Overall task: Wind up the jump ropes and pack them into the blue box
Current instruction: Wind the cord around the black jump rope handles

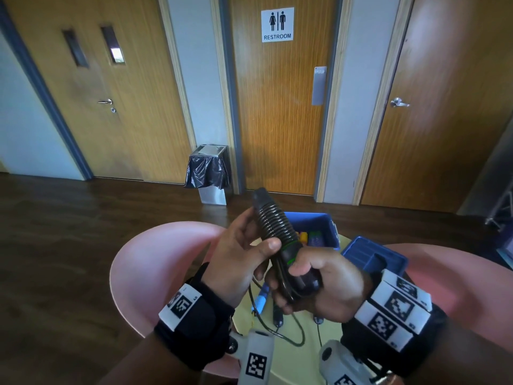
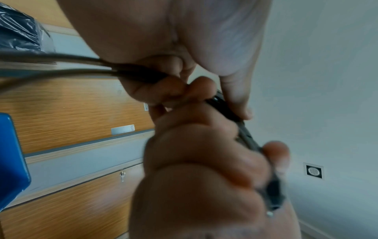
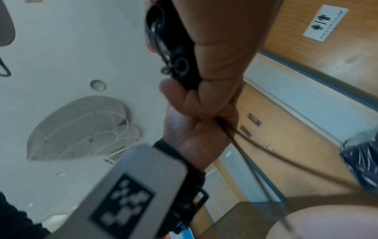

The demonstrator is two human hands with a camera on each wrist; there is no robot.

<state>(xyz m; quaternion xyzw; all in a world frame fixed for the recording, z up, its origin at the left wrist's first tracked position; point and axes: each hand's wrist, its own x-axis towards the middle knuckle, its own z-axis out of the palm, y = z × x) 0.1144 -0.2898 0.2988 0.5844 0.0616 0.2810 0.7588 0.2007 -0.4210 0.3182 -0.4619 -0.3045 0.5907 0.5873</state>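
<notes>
two hands winding one rope

blue box [image 1: 316, 222] sits open just beyond, ready for packing. left hand [image 1: 238, 254] curls around the coiled black jump rope [image 1: 273, 220], steadying it; right hand [image 1: 327, 284] clenches its handles so loose cord wraps tight.

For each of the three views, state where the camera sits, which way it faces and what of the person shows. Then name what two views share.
Head: worn on the head, facing forward and down; left hand and right hand grip the black jump rope before the blue box.
Left wrist: looks along the left hand toward wall and doors.
Right wrist: looks up along the right hand toward the ceiling.
Shared: the restroom sign appears in head and right wrist.
</notes>
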